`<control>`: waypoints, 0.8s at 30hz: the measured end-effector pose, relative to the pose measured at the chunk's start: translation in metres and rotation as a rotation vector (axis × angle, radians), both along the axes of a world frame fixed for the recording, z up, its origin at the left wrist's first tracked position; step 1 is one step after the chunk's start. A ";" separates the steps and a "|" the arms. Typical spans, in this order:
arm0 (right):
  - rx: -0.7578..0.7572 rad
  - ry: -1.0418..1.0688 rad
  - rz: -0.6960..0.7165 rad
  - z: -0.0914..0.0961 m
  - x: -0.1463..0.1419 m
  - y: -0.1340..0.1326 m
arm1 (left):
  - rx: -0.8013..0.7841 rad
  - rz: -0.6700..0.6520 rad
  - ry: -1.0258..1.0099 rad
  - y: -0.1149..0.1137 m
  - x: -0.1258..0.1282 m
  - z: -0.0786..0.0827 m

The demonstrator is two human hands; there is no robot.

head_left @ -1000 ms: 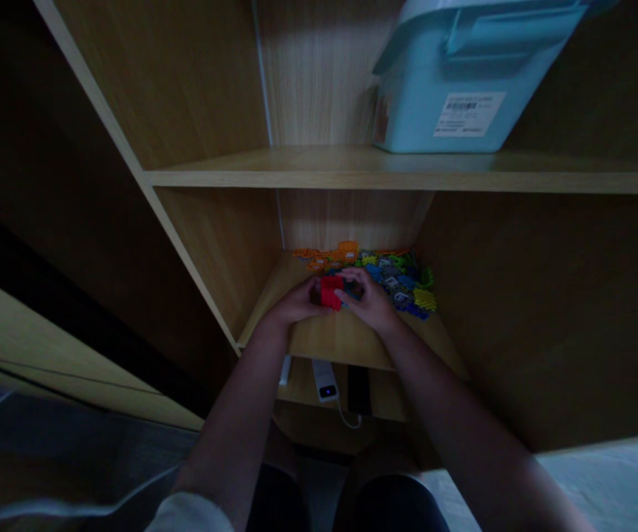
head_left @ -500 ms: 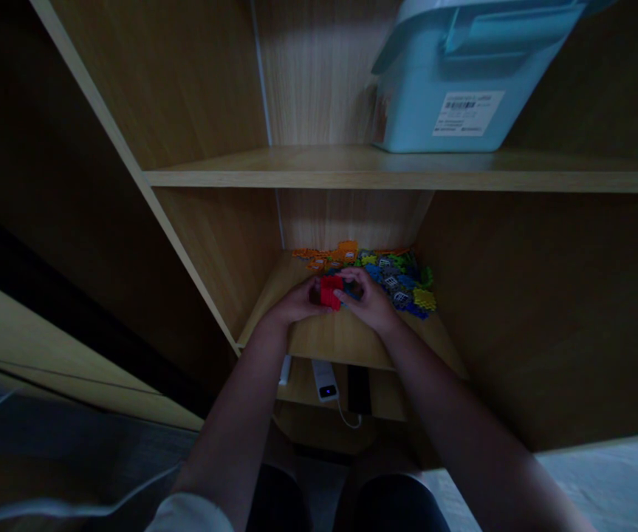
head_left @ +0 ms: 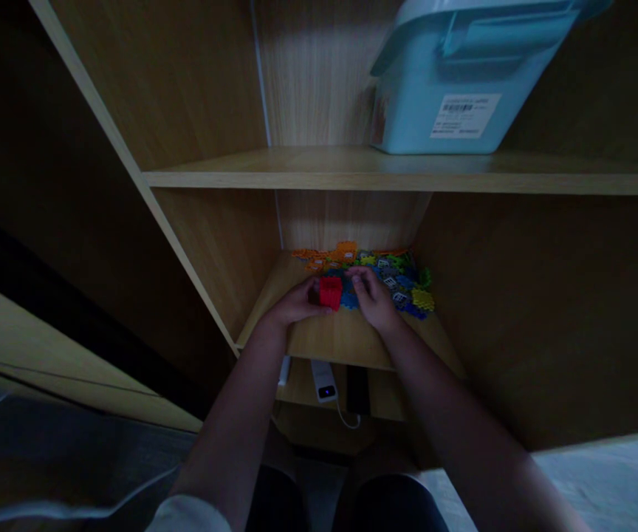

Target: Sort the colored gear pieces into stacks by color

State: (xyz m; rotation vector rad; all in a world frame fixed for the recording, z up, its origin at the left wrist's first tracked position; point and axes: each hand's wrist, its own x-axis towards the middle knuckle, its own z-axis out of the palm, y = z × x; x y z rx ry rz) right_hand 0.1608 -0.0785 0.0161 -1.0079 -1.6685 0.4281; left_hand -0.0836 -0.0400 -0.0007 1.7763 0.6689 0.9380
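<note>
My left hand (head_left: 300, 301) grips a red block-shaped piece (head_left: 330, 293), thumb at its near side and fingers behind its left side. It looks like a hollow cube or stack with ridged sides. Just right of it, apart from the red block, is my right hand (head_left: 373, 295). Its fingers are bent and its thumb is close to the fingertips; I see nothing held there. Blue toothed plastic pieces (head_left: 348, 299) lie between and behind the hands. Orange pieces (head_left: 346, 251) are at the back, and a yellow piece (head_left: 423, 299) lies to the right.
The hands are inside a wooden cabinet, under an upper shelf (head_left: 319, 179) holding a light blue bin (head_left: 441, 81) with a label. Below, a white device with a small lit screen (head_left: 324, 384) and a cable lies beside a dark flat object (head_left: 358, 389).
My right hand has come off the red block and moved slightly right, its thumb lifting toward its fingers. My left hand keeps hold of the block in nearly the same place.
</note>
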 end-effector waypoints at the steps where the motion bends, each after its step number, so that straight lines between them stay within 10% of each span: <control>1: -0.001 0.003 -0.021 -0.001 0.001 0.001 | -0.013 0.005 0.012 0.000 0.000 0.001; 24: 0.019 -0.421 -0.194 -0.021 0.011 0.016 | 0.007 0.023 0.074 -0.001 0.000 0.005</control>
